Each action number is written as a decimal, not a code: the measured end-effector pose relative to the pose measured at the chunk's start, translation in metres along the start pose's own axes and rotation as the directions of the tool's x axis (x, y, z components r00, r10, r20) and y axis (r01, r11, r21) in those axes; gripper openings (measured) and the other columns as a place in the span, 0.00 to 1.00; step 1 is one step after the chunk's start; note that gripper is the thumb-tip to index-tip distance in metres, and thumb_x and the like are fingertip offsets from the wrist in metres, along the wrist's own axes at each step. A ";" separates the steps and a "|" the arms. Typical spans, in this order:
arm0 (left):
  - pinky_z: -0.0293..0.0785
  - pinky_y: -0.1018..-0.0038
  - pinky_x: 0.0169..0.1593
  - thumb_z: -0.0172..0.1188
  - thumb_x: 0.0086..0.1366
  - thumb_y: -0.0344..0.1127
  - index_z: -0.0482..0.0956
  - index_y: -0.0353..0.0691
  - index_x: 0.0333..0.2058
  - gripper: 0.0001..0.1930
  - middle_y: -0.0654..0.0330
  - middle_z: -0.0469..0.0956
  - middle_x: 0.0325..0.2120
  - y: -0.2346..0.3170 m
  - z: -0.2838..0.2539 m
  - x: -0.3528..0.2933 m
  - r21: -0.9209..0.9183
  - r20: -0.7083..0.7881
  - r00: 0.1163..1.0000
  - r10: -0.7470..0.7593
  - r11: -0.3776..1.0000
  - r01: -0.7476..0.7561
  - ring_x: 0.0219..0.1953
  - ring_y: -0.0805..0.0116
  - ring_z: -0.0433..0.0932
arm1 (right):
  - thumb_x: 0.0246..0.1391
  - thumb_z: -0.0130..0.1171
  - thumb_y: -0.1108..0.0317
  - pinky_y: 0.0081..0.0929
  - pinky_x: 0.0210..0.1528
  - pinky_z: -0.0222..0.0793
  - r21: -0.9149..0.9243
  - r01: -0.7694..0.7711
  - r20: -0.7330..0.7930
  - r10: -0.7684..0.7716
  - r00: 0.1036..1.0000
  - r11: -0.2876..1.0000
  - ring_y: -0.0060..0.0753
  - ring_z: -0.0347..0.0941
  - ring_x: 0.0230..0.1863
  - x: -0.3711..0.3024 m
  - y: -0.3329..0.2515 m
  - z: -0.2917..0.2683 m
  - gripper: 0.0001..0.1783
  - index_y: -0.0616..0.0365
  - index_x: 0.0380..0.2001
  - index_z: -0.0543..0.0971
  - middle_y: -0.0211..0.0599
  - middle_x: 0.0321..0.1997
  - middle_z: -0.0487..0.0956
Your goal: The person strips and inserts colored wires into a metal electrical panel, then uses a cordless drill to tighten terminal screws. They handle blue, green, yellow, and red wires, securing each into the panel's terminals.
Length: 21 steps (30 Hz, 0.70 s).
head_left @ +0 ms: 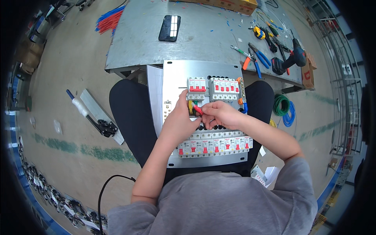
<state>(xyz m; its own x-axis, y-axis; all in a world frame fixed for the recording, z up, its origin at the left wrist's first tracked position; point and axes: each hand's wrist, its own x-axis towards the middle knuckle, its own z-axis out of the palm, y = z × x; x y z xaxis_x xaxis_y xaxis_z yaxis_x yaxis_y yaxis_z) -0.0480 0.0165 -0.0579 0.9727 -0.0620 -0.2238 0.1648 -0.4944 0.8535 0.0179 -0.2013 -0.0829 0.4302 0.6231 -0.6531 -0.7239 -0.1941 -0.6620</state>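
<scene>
A grey metal mounting plate [203, 66] rests across my lap, carrying rows of circuit breakers. My right hand [222, 114] is closed in a pinch at a red wire end [198, 110], just under the three-lever breaker [196, 87]. My left hand [181, 122] curls around the left side of the same spot, one finger reaching up beside that breaker and the thumb near the right fingertips. What it grips, if anything, is hidden. Yellow and green wires [190, 106] show between the hands. A second breaker group [224, 88] sits to the right; a long breaker row [215, 145] lies nearer me.
Ahead stands a metal workbench [137, 43] with a phone [170, 28], pliers [260, 55], a tape measure [259, 33] and a cordless drill [290, 58]. Green wire coils [281, 105] lie on the floor at right. A long-handled cutter [92, 117] lies at left.
</scene>
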 end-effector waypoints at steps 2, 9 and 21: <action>0.80 0.66 0.41 0.73 0.62 0.34 0.55 0.37 0.77 0.49 0.52 0.78 0.48 -0.005 0.004 0.002 0.062 -0.045 0.998 0.053 0.997 -0.051 0.33 0.64 0.82 | 0.77 0.55 0.59 0.27 0.38 0.82 -0.073 0.010 -0.028 -0.012 1.000 0.997 0.26 0.83 0.32 -0.004 -0.007 0.008 0.17 0.64 0.48 0.82 0.33 0.35 0.83; 0.78 0.70 0.39 0.70 0.68 0.35 0.61 0.34 0.74 0.40 0.55 0.80 0.41 0.000 -0.008 0.006 -0.110 0.033 0.997 -0.067 0.991 0.070 0.32 0.68 0.81 | 0.74 0.60 0.59 0.25 0.33 0.79 -0.532 0.137 -0.148 -0.251 0.957 0.836 0.21 0.81 0.28 -0.007 -0.005 0.016 0.17 0.66 0.41 0.86 0.31 0.29 0.84; 0.75 0.73 0.28 0.70 0.67 0.31 0.68 0.33 0.68 0.33 0.56 0.85 0.35 -0.009 0.011 0.023 -0.239 -0.079 0.983 -0.164 0.961 0.142 0.25 0.73 0.81 | 0.75 0.60 0.60 0.22 0.34 0.83 -0.438 0.058 -0.205 -0.163 0.965 0.897 0.22 0.85 0.30 -0.005 -0.009 0.022 0.18 0.70 0.45 0.85 0.38 0.35 0.89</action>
<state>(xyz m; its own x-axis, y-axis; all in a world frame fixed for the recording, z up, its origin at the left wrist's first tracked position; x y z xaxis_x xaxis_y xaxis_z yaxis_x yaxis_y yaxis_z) -0.0290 0.0099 -0.0761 0.9421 0.0885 -0.3234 0.3352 -0.2762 0.9007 0.0101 -0.1860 -0.0652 0.6436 0.4777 -0.5979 -0.3879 -0.4698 -0.7930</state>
